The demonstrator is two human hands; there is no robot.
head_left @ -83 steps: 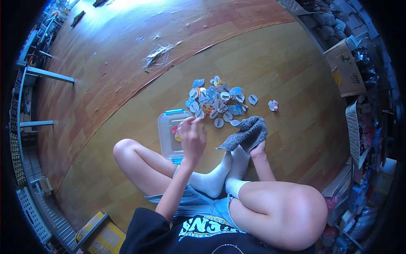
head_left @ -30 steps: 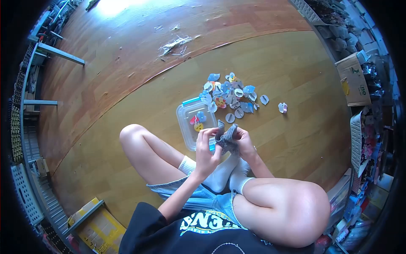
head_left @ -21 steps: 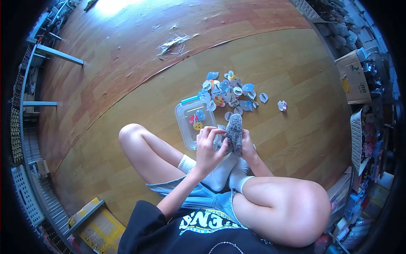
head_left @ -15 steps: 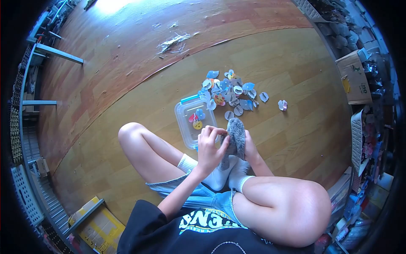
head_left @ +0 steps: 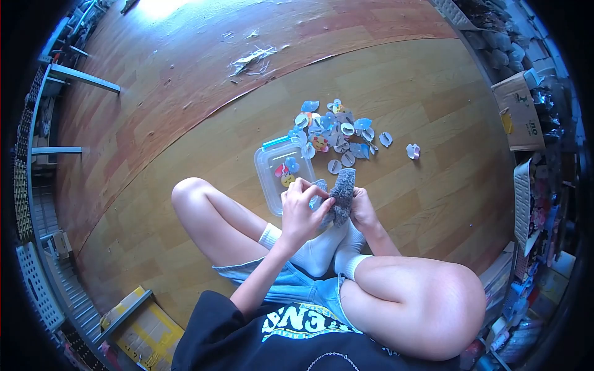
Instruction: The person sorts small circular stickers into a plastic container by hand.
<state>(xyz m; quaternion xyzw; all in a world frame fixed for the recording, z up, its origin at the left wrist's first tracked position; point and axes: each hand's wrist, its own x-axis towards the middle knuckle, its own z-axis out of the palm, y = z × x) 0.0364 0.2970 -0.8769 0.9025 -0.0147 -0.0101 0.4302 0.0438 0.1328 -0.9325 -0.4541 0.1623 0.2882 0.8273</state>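
While both the left hand (head_left: 297,210) and right hand (head_left: 362,210) grip the grey cloth (head_left: 340,195), few badges (head_left: 286,173) sit in the clear box (head_left: 269,179) beside them, with the pile (head_left: 337,133) beyond unsorted.

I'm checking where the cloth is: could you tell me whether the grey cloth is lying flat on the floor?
No, the grey cloth is held up between the left hand and right hand.

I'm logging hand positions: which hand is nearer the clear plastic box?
Left. The left hand overlaps the near edge of the clear plastic box. The right hand is farther right, beyond the grey cloth that both hands hold.
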